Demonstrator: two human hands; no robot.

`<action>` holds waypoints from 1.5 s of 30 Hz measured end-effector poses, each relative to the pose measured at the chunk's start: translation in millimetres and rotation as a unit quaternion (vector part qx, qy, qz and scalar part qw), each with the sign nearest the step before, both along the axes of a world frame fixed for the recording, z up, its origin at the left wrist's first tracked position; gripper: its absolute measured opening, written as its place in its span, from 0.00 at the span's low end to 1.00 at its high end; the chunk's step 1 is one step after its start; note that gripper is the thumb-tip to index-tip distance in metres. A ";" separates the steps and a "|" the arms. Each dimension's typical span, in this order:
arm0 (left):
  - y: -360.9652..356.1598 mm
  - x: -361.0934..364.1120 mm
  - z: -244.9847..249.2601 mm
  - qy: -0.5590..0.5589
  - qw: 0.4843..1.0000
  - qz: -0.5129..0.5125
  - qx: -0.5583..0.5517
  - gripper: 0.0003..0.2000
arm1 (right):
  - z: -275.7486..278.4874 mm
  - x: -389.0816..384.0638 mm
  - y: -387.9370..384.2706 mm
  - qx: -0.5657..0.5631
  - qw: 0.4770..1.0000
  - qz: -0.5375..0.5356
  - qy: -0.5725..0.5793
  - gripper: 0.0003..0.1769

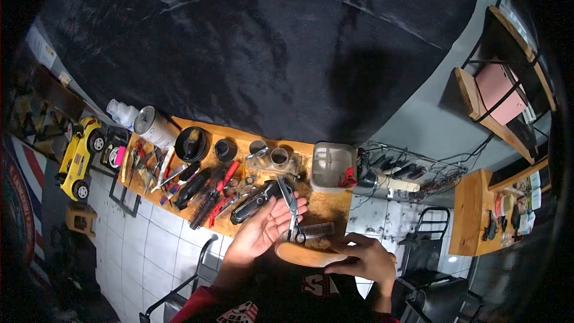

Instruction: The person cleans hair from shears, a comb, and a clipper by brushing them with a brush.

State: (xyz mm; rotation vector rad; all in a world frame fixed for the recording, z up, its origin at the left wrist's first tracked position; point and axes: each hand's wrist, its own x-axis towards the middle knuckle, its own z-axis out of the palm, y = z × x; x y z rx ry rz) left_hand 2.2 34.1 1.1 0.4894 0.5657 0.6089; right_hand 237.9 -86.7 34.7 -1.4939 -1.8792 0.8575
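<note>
My left hand [268, 226] is palm up over the front of the wooden table, fingers stretched out. Across its fingers lies a pair of metal scissors [291, 208], blades pointing away from me and finger rings near the palm. My right hand [368, 258] grips a curved wooden brush [308, 255] between thumb and fingers, close in front of my body; its bristles do not show. Just beyond the brush is a comb [317, 230]. Black hair clippers [254, 203] lie beside my left fingers.
The wooden table [332, 203] carries a red-and-black round brush [206, 209], a black bowl [191, 145], a spray can [155, 127] and a grey container [333, 164]. A dark cloth [257, 54] hangs behind. Cables [430, 173] hang at right; chairs [433, 287] stand nearby.
</note>
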 end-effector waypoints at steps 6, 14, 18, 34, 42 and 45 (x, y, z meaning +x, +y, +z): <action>-3.8 -0.3 0.7 -0.017 1.000 0.008 -0.014 0.26 | -1.1 -3.4 7.9 0.034 0.990 -0.133 -0.008 0.24; 2.7 -3.9 8.4 -0.021 1.000 0.023 -0.004 0.25 | -7.9 1.2 0.7 -0.011 0.999 0.050 -0.015 0.23; 3.7 -6.9 0.3 -0.050 0.999 0.012 -0.017 0.26 | -1.5 1.1 6.9 0.043 0.997 -0.063 0.021 0.24; 2.8 -8.5 -6.2 -0.315 0.946 -0.038 -0.069 0.28 | -2.9 1.2 15.5 0.044 0.992 -0.106 0.057 0.25; 0.8 -8.9 7.1 -0.128 0.991 0.020 -0.016 0.30 | -10.8 6.1 10.6 -0.015 0.996 0.069 0.062 0.25; -0.5 -6.0 10.1 -0.116 0.993 0.017 -0.017 0.29 | -15.1 13.0 6.2 0.072 0.993 0.032 0.083 0.25</action>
